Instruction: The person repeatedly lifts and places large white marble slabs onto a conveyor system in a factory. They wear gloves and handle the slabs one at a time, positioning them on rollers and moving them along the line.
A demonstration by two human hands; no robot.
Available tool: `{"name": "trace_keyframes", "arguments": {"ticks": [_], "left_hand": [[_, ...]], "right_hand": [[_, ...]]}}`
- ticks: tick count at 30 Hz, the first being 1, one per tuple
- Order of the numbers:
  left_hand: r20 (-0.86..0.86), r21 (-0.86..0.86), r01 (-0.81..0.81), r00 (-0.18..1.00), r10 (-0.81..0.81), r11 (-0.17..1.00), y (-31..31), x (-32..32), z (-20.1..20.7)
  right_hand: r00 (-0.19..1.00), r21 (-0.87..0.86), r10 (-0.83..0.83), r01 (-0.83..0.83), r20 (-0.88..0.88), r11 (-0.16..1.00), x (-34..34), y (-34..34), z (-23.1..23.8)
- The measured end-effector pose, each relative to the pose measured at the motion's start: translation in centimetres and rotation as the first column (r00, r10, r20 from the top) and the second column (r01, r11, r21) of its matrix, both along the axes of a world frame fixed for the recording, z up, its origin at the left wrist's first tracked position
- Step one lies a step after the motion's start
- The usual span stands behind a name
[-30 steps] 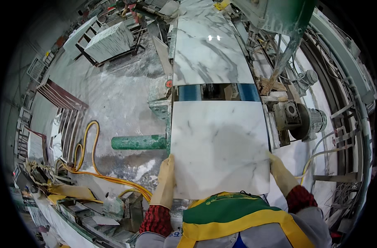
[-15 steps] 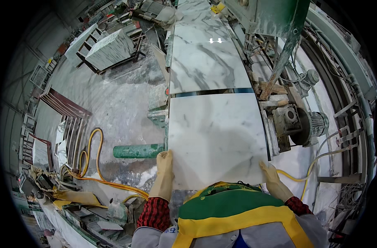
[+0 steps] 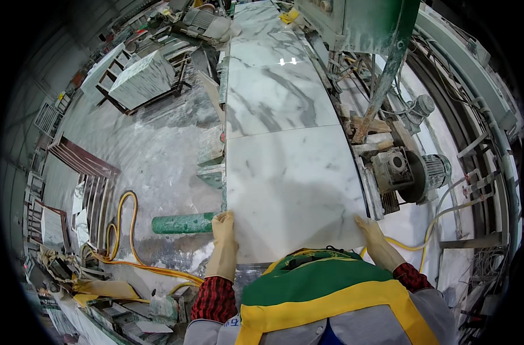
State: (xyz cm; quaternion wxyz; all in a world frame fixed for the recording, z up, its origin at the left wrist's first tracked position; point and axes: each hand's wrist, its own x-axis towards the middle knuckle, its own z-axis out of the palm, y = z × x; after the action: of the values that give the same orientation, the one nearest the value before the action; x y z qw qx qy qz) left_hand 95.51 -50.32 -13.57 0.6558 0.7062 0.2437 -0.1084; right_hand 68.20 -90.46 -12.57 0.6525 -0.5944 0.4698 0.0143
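Note:
A white stone slab [image 3: 293, 184] with faint grey marks lies flat on a long conveyor bed right before me. My left hand [image 3: 223, 230], in a pale cream glove, is closed on its left side near the front corner. On the opposite side, my right hand [image 3: 372, 234], gloved the same way, grips the right edge with its fingers partly hidden under the stone. Ahead lies a second slab [image 3: 279, 98] with bold grey veins; the two meet along a thin seam.
A green roller [image 3: 181, 223] sticks out left of the bed. Motors [image 3: 408, 172] stand along the right side. Yellow hoses [image 3: 121, 230] lie on the left floor, near racks [image 3: 84, 155] and a stack of slabs [image 3: 142, 80]. A green machine housing [image 3: 377, 26] rises at far right.
The near slab has moved forward with both my hands on it. The dark gap that parted it from the veined slab has closed to a thin line. The view has shifted slightly.

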Motion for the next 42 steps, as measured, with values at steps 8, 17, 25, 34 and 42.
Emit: {"name": "trace_keyframes", "arguments": {"ticks": [8,17,25,34,42], "left_hand": [[-0.025,0.064,0.061,0.998,-0.059,0.996,0.6,0.8,-0.6],[0.177,0.588,0.442,0.747,-0.641,0.678,2.1,1.4,2.5],[0.445,0.812,0.121,0.504,-0.740,0.571,0.5,0.8,-1.9],[0.142,0.973,0.148,0.233,-0.962,0.180,-5.6,1.8,4.9],[0.154,0.958,0.204,0.226,-0.962,0.201,-6.0,3.4,3.8]], "right_hand": [[0.999,0.023,-0.044,0.044,-0.003,0.999,1.7,0.7,2.1],[0.994,0.160,0.022,-0.039,0.104,0.986,0.3,-2.2,-0.9],[0.914,-0.196,0.279,-0.343,-0.294,0.919,1.5,-3.8,0.6],[0.641,-0.882,0.663,-0.466,-0.387,-0.065,7.2,-0.5,2.9],[-0.036,-0.912,0.964,-0.317,-0.263,-0.260,14.1,9.7,-2.6]]}}
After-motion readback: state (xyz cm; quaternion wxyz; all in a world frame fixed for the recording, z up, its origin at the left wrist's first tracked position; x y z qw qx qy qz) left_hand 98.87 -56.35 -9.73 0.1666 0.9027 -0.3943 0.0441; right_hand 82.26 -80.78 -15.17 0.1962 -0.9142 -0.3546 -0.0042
